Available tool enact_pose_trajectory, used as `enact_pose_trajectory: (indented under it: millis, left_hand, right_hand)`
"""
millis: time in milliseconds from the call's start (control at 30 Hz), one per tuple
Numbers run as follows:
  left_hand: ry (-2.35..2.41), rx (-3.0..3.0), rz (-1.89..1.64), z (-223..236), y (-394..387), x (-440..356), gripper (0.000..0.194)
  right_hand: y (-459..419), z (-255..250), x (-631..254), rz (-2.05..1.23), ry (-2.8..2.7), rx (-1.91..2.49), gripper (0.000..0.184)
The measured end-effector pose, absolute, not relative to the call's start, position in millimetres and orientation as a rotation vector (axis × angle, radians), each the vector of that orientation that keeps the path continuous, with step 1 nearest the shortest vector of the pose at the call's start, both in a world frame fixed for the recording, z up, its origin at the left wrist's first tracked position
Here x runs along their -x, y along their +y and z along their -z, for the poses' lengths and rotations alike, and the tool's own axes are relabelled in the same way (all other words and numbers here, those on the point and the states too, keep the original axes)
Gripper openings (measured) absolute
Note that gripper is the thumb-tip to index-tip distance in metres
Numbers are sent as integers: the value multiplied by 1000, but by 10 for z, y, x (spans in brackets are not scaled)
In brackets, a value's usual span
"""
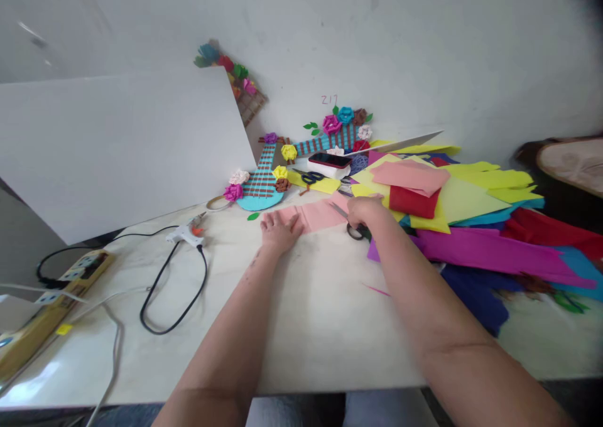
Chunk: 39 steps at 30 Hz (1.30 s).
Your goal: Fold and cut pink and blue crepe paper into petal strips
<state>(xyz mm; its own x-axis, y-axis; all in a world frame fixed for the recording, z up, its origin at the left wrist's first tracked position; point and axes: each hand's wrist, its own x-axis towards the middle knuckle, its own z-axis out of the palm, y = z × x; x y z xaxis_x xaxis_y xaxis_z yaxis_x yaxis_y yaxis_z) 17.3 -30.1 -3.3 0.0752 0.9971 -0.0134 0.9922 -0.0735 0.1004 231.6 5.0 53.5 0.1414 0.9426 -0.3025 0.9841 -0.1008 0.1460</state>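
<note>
A strip of pink crepe paper (320,216) with fold lines lies flat on the table. My left hand (279,233) rests on its left end, fingers spread and pressing down. Over the right end, my right hand (366,212) is closed around a pair of scissors (354,231) with dark handles. Their blades point up and left across the paper, and part of the handles is hidden by the hand. Just behind the strip stands a turquoise guitar-shaped piece (260,185) decorated with paper flowers.
Colored crepe sheets (490,251) are heaped at right. A phone (330,159) on a white box and second scissors (308,177) lie behind. At left are a glue gun (186,233), its looped cord, a power strip (80,267) and a large white board (122,144).
</note>
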Motion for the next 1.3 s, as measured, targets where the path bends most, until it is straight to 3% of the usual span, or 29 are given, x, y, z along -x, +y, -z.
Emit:
enact_pose_trajectory:
  millis: [233, 600, 667, 800, 1000, 1300]
  left_hand:
    - [2095, -2277, -95, 89, -255, -161, 62]
    - [2081, -2278, -95, 70, -270, -155, 62]
    - [2076, -2274, -105, 69, -277, -158, 62]
    - [2077, -2262, -132, 77, -273, -160, 64]
    - [2092, -2258, -130, 88, -267, -164, 63]
    - [2120, -2302, -240, 125, -289, -151, 62]
  right_hand:
    - [-39, -647, -2245, 205, 1876, -2059, 56]
    - [-288, -1052, -2140, 270, 2118, -2231, 25]
    - [-342, -961, -2135, 468, 2170, -2315, 18]
    - [-459, -685, -2085, 1082, 2303, -2306, 36]
    - [-550, -421, -1993, 1852, 2232, -2160, 19]
    - [-574, -390, -1940, 1941, 2157, -2244, 33]
